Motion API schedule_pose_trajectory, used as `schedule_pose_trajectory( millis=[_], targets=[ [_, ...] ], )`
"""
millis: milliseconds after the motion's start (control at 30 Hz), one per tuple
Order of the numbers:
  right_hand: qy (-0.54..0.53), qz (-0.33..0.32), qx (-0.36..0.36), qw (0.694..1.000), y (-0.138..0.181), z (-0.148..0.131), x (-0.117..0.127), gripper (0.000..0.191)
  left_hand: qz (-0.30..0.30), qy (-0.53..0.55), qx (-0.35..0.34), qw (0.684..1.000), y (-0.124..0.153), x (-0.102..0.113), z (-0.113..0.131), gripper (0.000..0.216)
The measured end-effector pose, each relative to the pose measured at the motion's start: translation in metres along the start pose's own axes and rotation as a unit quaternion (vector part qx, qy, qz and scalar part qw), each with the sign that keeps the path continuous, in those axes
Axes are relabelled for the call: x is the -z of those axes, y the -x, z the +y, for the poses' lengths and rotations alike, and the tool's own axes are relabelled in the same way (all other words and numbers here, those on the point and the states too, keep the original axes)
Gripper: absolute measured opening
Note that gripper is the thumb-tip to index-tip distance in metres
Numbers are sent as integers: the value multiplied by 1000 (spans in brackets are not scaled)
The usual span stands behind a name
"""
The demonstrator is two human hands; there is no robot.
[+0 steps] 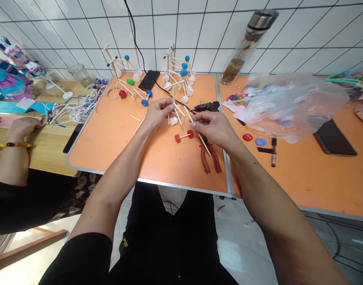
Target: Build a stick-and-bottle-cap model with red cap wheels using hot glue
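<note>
My left hand (158, 114) is closed on a small frame of thin wooden sticks (176, 107) with a white cap at its foot, held just above the orange table (116, 138). My right hand (212, 127) pinches a long wooden stick (205, 143) that runs from that frame down past my fingers. A stick axle with two red caps (184, 136) lies on the table between my hands. Red-handled pliers (210, 158) lie under my right wrist. A black glue gun (207, 106) rests just behind my right hand.
Two finished stick-and-cap models (179, 73) (128, 85) stand at the back. A phone (148, 80), a clear plastic bag (291, 105), a bottle (246, 47), loose caps (247, 137), another phone (334, 137). Another person's hand (21, 127) rests on the left table.
</note>
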State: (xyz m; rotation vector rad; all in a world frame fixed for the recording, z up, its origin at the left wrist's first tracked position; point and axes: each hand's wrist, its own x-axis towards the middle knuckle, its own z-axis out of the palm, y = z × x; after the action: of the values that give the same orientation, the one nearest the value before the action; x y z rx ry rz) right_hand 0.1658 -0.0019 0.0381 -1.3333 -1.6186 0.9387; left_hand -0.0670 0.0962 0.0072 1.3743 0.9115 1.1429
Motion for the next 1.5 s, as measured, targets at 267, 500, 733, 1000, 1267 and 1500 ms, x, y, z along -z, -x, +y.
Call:
schedule_pose_trajectory(
  millis=[267,500,733,1000,1267,1500],
  targets=[
    [13,-8,-6,1000,1,-4,-6,13,11,-13,3,1000,1,0,0,9],
    [3,-17,-18,1000,2,-5,-5,12,6,-18,-3,1000,-1,1,-3,14],
    [-8,-22,-1,1000,3,-3,-5,17,12,-23,7,1000,0,0,-1,10],
    [-16,-13,-11,1000,3,-4,-5,20,12,-24,-2,1000,1,-1,0,17],
    [-146,30,-50,988,3,-7,2,20,12,-26,4,1000,1,-1,-1,17],
    [-259,3,-75,963,-4,-2,10,25,16,-16,10,1000,2,-2,0,8]
  ],
)
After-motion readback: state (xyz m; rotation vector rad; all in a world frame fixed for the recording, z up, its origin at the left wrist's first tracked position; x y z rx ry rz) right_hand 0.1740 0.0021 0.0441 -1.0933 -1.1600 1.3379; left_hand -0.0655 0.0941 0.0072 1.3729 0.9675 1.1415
